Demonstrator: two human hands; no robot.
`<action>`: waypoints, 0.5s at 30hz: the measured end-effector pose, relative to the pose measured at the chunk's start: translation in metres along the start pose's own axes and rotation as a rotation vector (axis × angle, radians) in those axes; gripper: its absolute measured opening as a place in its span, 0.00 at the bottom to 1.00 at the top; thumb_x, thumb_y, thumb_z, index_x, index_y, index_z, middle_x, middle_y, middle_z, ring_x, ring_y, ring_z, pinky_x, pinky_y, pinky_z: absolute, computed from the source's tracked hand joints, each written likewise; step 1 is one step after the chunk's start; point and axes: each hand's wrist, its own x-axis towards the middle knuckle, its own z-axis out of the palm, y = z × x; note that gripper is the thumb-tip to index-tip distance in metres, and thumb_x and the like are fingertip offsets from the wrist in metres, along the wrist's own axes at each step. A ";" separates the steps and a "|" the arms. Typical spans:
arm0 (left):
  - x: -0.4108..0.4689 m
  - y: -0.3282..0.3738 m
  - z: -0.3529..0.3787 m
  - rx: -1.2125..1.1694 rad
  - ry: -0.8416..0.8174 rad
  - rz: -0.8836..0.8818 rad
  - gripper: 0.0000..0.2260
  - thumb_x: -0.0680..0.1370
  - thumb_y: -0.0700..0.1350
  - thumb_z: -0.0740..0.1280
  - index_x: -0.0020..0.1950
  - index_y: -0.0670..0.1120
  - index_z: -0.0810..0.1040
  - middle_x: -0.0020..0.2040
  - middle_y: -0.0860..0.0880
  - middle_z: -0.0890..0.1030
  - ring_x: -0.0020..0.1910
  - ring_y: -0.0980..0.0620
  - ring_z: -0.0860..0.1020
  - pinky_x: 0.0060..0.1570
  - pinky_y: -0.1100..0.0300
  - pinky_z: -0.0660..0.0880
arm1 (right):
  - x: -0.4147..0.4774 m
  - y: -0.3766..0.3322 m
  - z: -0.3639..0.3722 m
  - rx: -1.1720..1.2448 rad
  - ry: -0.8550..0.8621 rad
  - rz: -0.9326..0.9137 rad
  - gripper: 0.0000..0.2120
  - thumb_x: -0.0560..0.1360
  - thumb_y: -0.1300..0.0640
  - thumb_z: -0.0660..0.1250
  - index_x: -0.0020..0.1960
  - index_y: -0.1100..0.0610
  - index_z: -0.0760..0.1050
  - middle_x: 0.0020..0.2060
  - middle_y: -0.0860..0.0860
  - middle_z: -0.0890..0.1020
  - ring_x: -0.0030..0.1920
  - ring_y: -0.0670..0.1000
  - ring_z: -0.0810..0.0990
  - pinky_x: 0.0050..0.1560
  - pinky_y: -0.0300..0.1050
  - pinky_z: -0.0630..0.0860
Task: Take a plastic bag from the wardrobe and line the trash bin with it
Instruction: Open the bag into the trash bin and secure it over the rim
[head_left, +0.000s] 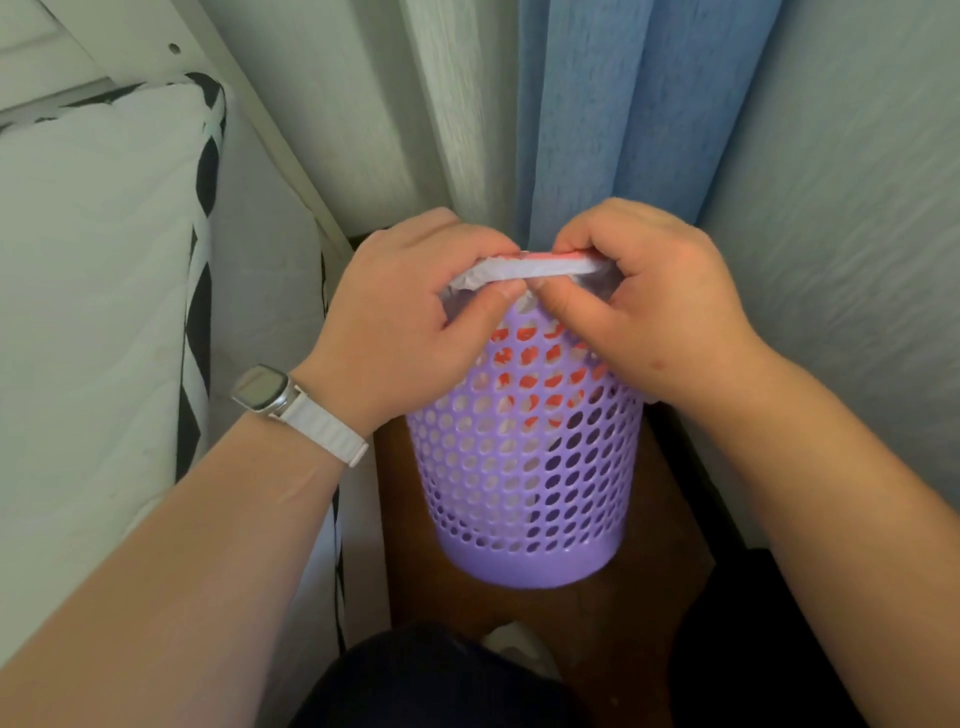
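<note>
A purple perforated trash bin (524, 483) stands on the brown floor in a corner. A white plastic bag (540, 267) with red print hangs inside it; the red shows through the holes. The bag's edge is folded over the near rim. My left hand (410, 322) pinches that folded edge on the left, thumb underneath. My right hand (649, 312) pinches it on the right, fingers curled over the rim. The two hands nearly touch at the middle of the rim. The bin's opening is hidden behind them.
A white mattress (98, 322) with black-and-white trim runs along the left. A blue curtain (623, 114) hangs behind the bin, and a pale wall (857, 234) closes in on the right. My dark-clothed knees (436, 680) are at the bottom.
</note>
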 end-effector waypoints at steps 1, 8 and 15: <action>0.001 -0.002 0.000 0.012 -0.008 0.004 0.10 0.78 0.47 0.66 0.50 0.43 0.82 0.40 0.49 0.78 0.40 0.51 0.75 0.40 0.50 0.72 | 0.000 0.000 0.000 0.017 -0.017 0.012 0.09 0.73 0.48 0.68 0.43 0.54 0.77 0.36 0.46 0.76 0.39 0.49 0.75 0.40 0.51 0.73; 0.000 -0.009 -0.001 0.000 0.024 -0.053 0.08 0.76 0.43 0.64 0.42 0.41 0.79 0.35 0.49 0.74 0.35 0.51 0.72 0.35 0.52 0.68 | 0.003 0.004 -0.015 0.140 -0.103 0.008 0.07 0.73 0.52 0.70 0.47 0.56 0.80 0.40 0.47 0.81 0.42 0.47 0.78 0.46 0.39 0.72; -0.002 -0.006 0.001 -0.111 0.100 -0.162 0.07 0.76 0.41 0.63 0.41 0.40 0.76 0.36 0.50 0.73 0.37 0.54 0.70 0.38 0.64 0.66 | 0.005 0.009 -0.016 0.140 0.080 0.032 0.08 0.74 0.52 0.68 0.48 0.56 0.80 0.43 0.49 0.79 0.47 0.51 0.76 0.54 0.46 0.70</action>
